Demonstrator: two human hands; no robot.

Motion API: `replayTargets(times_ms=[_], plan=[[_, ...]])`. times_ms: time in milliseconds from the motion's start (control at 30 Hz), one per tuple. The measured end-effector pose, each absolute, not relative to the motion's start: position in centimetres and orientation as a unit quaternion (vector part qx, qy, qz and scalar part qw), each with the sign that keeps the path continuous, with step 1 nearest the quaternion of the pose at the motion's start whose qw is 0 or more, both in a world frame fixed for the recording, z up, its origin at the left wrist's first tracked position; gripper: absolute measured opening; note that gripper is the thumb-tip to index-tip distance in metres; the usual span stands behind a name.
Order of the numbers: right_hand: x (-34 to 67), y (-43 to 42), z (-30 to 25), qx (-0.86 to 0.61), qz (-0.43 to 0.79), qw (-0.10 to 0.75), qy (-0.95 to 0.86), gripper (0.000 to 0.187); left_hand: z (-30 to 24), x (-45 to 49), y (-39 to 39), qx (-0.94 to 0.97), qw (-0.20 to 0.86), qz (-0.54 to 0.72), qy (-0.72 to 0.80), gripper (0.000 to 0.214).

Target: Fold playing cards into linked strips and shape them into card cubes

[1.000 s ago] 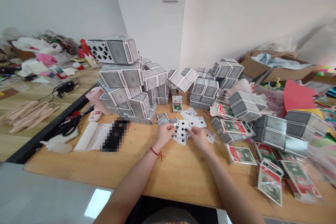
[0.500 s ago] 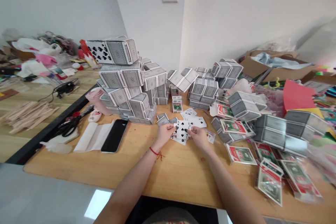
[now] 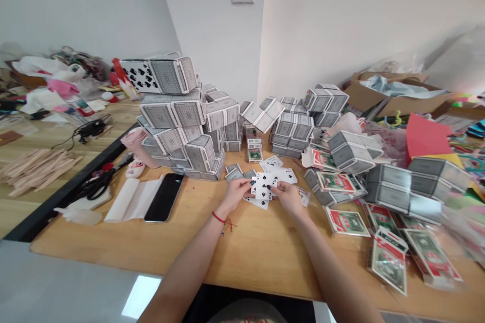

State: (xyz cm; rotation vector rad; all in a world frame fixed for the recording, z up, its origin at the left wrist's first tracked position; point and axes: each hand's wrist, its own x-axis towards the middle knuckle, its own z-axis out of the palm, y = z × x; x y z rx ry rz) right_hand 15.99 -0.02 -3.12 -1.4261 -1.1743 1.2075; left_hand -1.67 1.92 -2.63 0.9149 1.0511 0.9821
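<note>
Several playing cards (image 3: 264,186) of spades, faces up, are held between my two hands over the table. My left hand (image 3: 238,193) pinches their left side, thumb on the face. On the right side, my right hand (image 3: 287,196) grips them the same way. Loose cards (image 3: 287,175) lie face up just behind and under the held ones. A few folded cards (image 3: 234,171) with grey patterned backs rest behind my left hand. How the held cards fit together behind the front one is hidden.
Stacked blocks made of cards (image 3: 200,151) stand at the back left, more card blocks (image 3: 291,131) at the back right. Red and green card boxes (image 3: 388,262) lie at the right. A black phone (image 3: 164,198), white paper roll (image 3: 127,197) and scissors (image 3: 100,184) lie at the left.
The whole view has shifted slightly. Both hands keep their hold on the cards, which look almost the same as before.
</note>
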Motion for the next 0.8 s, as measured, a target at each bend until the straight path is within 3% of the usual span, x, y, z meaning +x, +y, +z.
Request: replayTargets(times_ms=[333, 800], plan=[[16.1, -0.3, -2.8, -0.582, 0.455, 0.456, -0.497, 0.042, -2.0, -2.2, 1.7, 0.39, 0.747, 0.379, 0.383, 0.035], [15.1, -0.7, -2.8, -0.552, 0.534, 0.493, -0.409, 0.041, -2.2, -1.0, 1.2, 0.368, 0.674, 0.437, 0.469, 0.037]])
